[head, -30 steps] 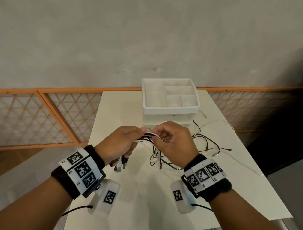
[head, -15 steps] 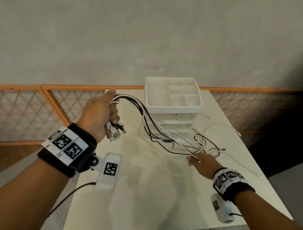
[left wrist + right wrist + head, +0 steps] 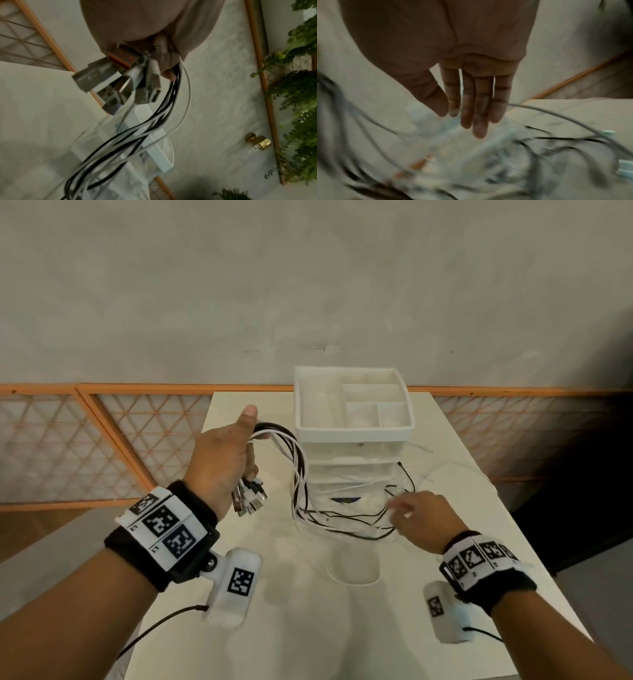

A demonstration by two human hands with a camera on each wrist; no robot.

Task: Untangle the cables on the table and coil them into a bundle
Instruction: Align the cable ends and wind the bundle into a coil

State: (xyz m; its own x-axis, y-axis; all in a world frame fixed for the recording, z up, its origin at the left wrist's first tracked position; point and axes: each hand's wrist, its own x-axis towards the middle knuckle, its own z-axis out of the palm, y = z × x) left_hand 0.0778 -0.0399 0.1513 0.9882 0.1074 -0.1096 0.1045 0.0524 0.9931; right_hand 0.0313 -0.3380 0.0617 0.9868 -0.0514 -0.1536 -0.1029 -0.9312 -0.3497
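My left hand (image 3: pixel 227 460) is raised left of the organiser and grips a bundle of black and white cables (image 3: pixel 296 463) in its fist. Several USB plugs (image 3: pixel 248 499) hang below that fist, and the left wrist view shows the plugs (image 3: pixel 120 83) close up with the cables (image 3: pixel 154 119) trailing down. The strands arc over and drop to the table (image 3: pixel 308 628), then run right to loose ends in front of the organiser. My right hand (image 3: pixel 416 511) hovers over those loose ends; its fingers (image 3: pixel 476 108) are straight above blurred cables (image 3: pixel 556 140) and hold nothing.
A white compartment organiser (image 3: pixel 352 433) on clear drawers stands at the table's far middle, just behind the cables. One thin white cable (image 3: pixel 452 465) loops toward the right edge. An orange lattice railing (image 3: pixel 102 440) runs behind the table.
The hands were together at mid-table, then pulled apart, the left lifting the bundle up and left. Since then the right hand has let go and moved back toward the organiser; the cables now hang slack.
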